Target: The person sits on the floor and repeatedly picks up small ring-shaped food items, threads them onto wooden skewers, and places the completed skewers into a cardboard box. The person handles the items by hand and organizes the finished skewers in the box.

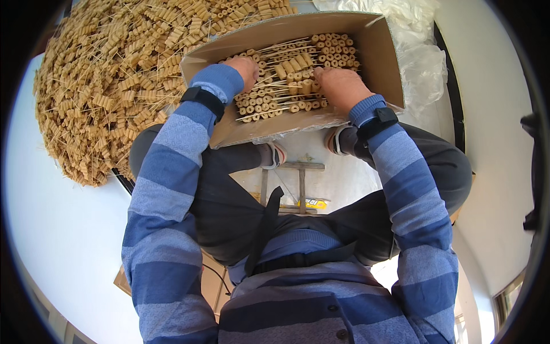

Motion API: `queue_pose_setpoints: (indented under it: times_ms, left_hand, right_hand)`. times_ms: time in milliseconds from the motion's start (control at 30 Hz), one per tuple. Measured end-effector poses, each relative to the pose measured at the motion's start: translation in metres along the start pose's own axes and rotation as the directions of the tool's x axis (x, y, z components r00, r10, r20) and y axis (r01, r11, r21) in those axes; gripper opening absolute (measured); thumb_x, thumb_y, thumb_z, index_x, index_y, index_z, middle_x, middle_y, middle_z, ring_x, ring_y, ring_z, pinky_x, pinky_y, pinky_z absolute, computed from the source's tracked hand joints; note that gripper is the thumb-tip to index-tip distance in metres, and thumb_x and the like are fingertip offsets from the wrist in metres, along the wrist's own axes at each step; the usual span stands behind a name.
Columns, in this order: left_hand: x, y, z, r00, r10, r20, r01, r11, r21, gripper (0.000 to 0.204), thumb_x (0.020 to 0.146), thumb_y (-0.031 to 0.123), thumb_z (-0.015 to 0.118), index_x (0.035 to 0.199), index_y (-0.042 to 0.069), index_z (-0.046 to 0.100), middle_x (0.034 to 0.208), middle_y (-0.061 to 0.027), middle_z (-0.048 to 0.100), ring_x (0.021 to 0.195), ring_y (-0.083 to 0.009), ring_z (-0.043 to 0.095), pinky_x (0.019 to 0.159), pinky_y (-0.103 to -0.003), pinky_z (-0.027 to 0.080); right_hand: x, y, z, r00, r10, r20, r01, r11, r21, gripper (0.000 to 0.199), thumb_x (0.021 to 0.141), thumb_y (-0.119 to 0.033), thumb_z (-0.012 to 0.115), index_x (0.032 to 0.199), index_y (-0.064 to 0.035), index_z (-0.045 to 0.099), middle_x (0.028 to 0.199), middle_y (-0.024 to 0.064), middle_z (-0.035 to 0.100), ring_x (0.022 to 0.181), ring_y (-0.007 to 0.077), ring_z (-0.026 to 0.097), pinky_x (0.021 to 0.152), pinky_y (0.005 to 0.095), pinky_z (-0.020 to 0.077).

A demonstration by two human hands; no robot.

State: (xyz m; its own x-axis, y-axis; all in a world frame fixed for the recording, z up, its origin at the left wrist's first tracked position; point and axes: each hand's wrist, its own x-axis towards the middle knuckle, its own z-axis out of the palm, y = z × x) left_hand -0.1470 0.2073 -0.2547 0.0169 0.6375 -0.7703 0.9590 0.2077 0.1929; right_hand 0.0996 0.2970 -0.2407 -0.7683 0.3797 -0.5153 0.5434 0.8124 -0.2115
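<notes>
Cardboard box (378, 51) | left hand (245, 69), right hand (339, 86) pressed flat on skewers (292, 74), grasp unclear

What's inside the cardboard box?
The cardboard box holds tan skewers threaded with little tube-shaped pieces, lying in rows. Both the left hand and the right hand rest on them, hiding what lies beneath and the box bottom.

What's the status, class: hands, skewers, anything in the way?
Left hand and right hand both down in the cardboard box, pressing on the skewers. Grip hidden. Loose skewer heap lies left of the box. Nothing blocking.
</notes>
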Motion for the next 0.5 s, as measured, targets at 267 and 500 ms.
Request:
queue_pose_setpoints:
  times_ms: [267,500]
  left_hand:
    - [-0.027,0.015,0.000,0.981,-0.124,-0.152,0.122,0.992,-0.022,0.032,0.085,0.020,0.072,0.112,0.006,0.067,0.110,-0.0177,0.071,0.105,-0.0360,0.066,0.093,-0.044,0.052]
    - [-0.036,0.031,0.036,0.982,-0.014,-0.186,0.014,1.000,-0.001,0.028,0.089,0.028,0.068,0.094,0.002,0.074,0.095,-0.0205,0.072,0.093,-0.0380,0.069,0.084,-0.047,0.055]
  right_hand:
    - [-0.013,0.025,-0.018,0.994,0.060,-0.089,-0.054,0.997,0.059,0.019,0.087,-0.006,0.061,0.105,-0.0012,0.058,0.098,0.0204,0.070,0.097,0.0382,0.067,0.083,0.0479,0.0541]
    - [-0.006,0.019,-0.013,0.982,0.154,-0.111,-0.138,0.981,0.137,0.021,0.087,-0.008,0.061,0.106,-0.0004,0.057,0.098,0.0228,0.069,0.098,0.0398,0.067,0.084,0.0492,0.0537]
